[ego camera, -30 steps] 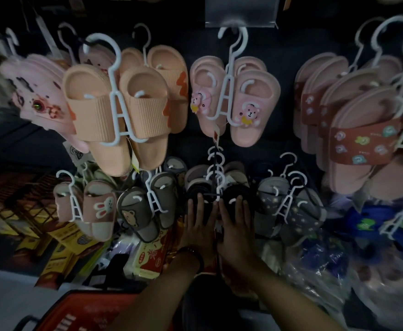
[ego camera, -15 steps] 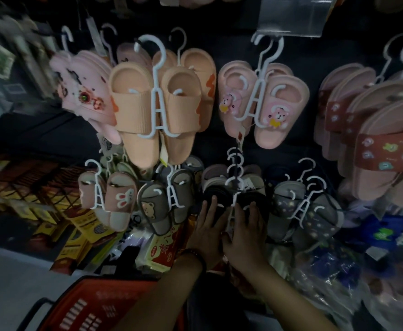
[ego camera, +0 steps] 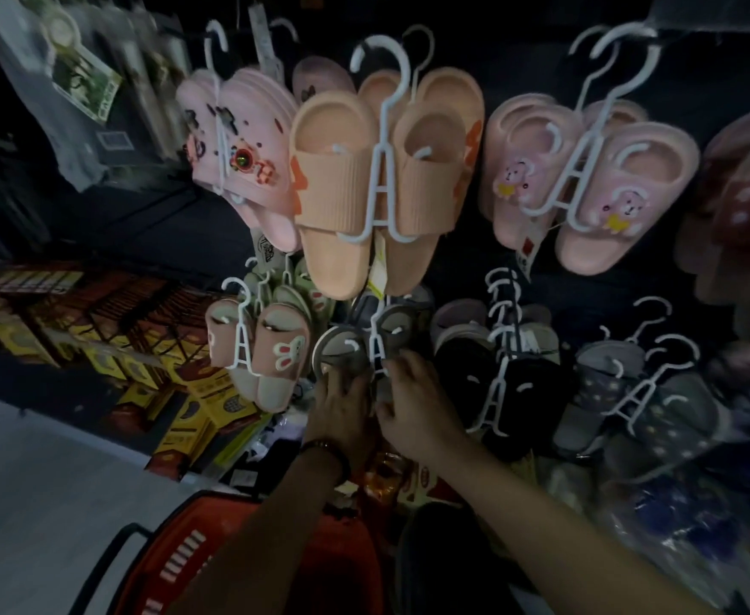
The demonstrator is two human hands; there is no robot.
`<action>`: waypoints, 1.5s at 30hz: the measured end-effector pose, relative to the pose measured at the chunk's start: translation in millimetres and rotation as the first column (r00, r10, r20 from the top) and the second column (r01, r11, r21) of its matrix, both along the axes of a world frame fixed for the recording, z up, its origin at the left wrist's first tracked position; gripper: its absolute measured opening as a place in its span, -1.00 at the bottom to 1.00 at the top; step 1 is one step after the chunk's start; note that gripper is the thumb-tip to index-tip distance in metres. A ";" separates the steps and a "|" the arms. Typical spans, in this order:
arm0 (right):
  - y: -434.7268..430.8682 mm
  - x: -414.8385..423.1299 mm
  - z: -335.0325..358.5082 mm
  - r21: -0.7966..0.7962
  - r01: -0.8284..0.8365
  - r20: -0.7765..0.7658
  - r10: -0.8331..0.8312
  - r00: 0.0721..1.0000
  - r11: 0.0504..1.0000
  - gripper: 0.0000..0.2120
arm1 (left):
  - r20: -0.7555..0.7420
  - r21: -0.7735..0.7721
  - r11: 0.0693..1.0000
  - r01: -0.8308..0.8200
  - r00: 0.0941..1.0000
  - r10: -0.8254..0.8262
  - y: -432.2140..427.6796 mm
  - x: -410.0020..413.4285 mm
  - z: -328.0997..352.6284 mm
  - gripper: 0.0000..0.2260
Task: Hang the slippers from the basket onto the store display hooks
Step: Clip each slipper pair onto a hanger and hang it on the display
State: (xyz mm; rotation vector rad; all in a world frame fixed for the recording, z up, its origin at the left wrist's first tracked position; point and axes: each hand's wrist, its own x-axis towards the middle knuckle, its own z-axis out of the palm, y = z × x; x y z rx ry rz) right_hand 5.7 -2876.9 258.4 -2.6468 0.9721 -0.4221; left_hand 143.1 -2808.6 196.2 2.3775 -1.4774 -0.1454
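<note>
A pair of grey slippers [ego camera: 342, 348] hangs on a white hanger [ego camera: 378, 348] in the lower row of the dark display. My left hand [ego camera: 342, 406] lies over the lower part of the left grey slipper. My right hand [ego camera: 415, 399] curls around the right grey slipper, beside the hanger's stem. The red basket [ego camera: 235, 565] with a black handle [ego camera: 111, 557] sits below my forearms; what it holds is hidden. A black slipper pair [ego camera: 475, 375] hangs just right of my hands.
Orange slippers [ego camera: 333, 179] hang right above my hands, with pink bear slippers [ego camera: 621, 193] to the right and pink bunny slippers [ego camera: 275, 348] to the left. Grey dotted slippers [ego camera: 675, 410] hang lower right. Yellow boxes [ego camera: 177, 392] stack lower left beside pale floor [ego camera: 31, 503].
Both hands have left the black slipper pair and moved left onto the grey pair. My head has turned left, so the display has shifted right in view.
</note>
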 end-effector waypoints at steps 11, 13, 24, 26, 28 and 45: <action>-45.8 47.5 -13.3 -0.006 0.007 -0.283 -0.008 0.959 1.000 -0.30 | 0.100 0.067 0.998 0.010 0.995 -0.017 -29.6 46.0 17.5 -0.31; -49.7 48.7 -16.1 0.004 0.011 -0.276 -0.009 0.961 1.000 -0.27 | 0.055 0.050 0.999 -0.008 0.998 0.005 -36.0 52.8 15.0 -0.29; -61.0 52.0 -19.5 0.000 0.034 -0.203 -0.033 0.979 0.999 -0.22 | 0.096 0.080 0.996 -0.027 0.995 0.020 -82.9 73.6 9.7 -0.51; -57.8 53.1 -22.0 -0.009 0.035 -0.172 -0.036 0.984 0.999 -0.18 | 0.160 0.071 0.997 -0.027 0.987 0.015 -83.2 71.4 18.0 -0.54; -54.7 55.3 -25.0 -0.036 0.048 -0.168 -0.053 0.984 0.998 -0.17 | 0.188 0.041 0.999 -0.028 0.982 0.020 -84.2 74.5 19.2 -0.55; -84.0 75.5 -39.2 -0.050 0.120 -0.124 -0.125 0.984 0.992 -0.12 | -0.510 0.126 0.980 -0.156 0.837 0.199 -127.1 139.6 11.6 -0.32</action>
